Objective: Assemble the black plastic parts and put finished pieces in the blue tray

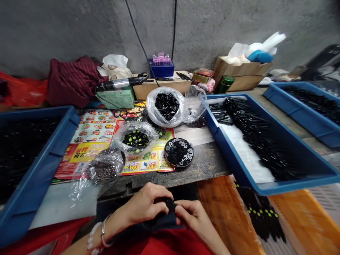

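Close to my body, below the bench edge, both hands meet around a small black part, whose exact kind I cannot make out. My left hand, with a bracelet on the wrist, has its fingers curled round the part's left side. From the right, the thumb and forefinger of my right hand pinch its end. On the bench just beyond lies a round dish of black disc-shaped pieces. Left of it are plastic-lined containers of black-and-green pieces, small metal screws or pins and glossy black pieces.
A blue tray with long black parts stands right, another blue tray left. Orange crates sit low on the right, with black-and-green pieces between them. An electric screwdriver rests at the back beside cardboard boxes. Cables hang down the wall.
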Tool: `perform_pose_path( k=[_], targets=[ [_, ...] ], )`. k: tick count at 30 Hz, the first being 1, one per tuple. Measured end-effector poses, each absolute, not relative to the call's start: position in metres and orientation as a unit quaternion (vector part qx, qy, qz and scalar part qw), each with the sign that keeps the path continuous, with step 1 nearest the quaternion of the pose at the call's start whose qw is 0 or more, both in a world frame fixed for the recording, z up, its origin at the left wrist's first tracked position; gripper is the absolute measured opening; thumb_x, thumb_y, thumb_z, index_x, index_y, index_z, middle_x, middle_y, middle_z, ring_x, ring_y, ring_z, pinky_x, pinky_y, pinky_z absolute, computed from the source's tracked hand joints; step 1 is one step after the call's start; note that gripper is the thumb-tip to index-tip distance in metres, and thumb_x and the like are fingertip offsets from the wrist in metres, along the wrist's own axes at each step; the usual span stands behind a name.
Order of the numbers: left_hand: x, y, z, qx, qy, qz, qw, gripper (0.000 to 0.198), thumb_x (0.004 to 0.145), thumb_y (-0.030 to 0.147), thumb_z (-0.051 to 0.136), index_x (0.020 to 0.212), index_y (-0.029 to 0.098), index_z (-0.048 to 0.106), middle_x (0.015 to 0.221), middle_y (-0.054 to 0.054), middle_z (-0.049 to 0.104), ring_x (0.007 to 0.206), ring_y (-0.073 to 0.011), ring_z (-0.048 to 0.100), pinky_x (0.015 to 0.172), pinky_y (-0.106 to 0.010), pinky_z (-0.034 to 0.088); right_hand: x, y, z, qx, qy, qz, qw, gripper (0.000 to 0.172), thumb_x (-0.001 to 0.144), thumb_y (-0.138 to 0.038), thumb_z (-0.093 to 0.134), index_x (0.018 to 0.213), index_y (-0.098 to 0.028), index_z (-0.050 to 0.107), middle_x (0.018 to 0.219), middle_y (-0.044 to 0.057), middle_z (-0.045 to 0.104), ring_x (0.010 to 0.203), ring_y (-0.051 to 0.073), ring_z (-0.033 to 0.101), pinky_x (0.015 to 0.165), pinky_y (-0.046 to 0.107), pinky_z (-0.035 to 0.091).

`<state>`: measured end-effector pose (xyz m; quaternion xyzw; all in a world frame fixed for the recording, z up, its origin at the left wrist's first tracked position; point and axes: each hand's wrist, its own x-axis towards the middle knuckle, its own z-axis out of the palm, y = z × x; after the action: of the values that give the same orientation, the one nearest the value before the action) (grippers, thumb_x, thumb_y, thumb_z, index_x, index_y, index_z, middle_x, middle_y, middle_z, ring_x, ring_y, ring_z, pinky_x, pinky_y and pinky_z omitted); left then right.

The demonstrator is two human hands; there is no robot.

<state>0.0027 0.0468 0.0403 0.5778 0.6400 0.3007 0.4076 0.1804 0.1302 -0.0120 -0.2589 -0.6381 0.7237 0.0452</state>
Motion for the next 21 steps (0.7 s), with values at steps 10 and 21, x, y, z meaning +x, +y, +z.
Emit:
perform_pose_path(
  k=[10, 21],
  targets=[
    [-0.101, -0.036, 0.064, 0.389, 0.869, 0.298, 0.071, 0.025, 0.075, 0.044, 0.061, 0.085, 0.024, 0.072, 0.088, -0.002, 0.076, 0.085, -0.0246, 0.069, 0.084, -0.031, 0.051, 0.17, 0.102, -0.014, -0.303, -0.559, 0.772, -0.027, 0.066, 0.074, -0.073, 0.055, 0.078, -0.008, 0.067, 0.055, 0.002, 0.056, 0.04, 0.007, 0.04, 0.041, 0.018, 0.03],
    [-0.138, -0.051, 0.038, 0.415, 0.901, 0.124, 0.015, 0.03, 0.083, 0.038, 0.048, 0.091, 0.019, 0.07, 0.101, -0.006, 0.071, 0.095, -0.029, 0.065, 0.083, -0.035, 0.047, 0.169, 0.094, -0.011, -0.319, -0.586, 0.745, -0.018, 0.035, 0.081, -0.046, 0.061, 0.082, -0.011, 0.067, 0.057, -0.001, 0.057, 0.049, 0.009, 0.047, 0.046, 0.018, 0.036]
  ],
)
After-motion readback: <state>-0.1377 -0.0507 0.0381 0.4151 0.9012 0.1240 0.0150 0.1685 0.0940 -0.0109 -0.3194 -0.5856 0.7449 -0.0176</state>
